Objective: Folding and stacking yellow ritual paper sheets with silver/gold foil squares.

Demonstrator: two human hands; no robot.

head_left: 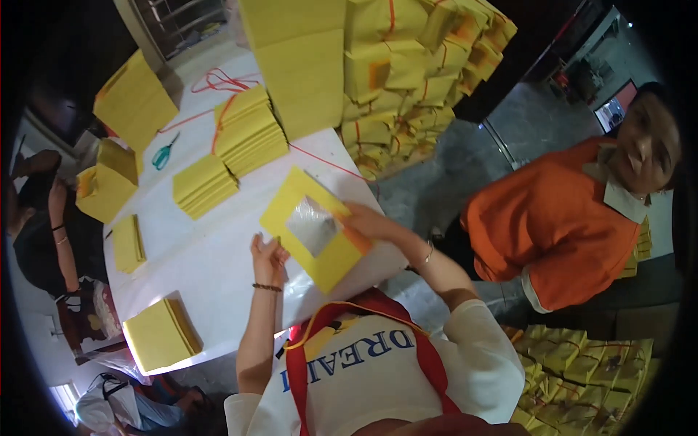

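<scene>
yellow packet (327,264): one, edge-gripped by right hand (363,221) | left hand (268,256): half-curled, hold unclear | teal scissors (164,154): one

1. Paper piece (315,227) sits between your left hand (270,253) and right hand (366,221), above table's (218,251) near edge.
2. Scissors (165,152) lie left of paper stack (251,134).
3. Bundle pile (407,73) stands beyond table.

The scene is viewed from the person's head by the left of two fisheye cameras, faced steeply downward. The left hand (269,252) and right hand (363,221) are seen from above, near mid-frame; the white tabletop (218,251) is taken in beyond and leftward, its edges bent by the lens.
</scene>
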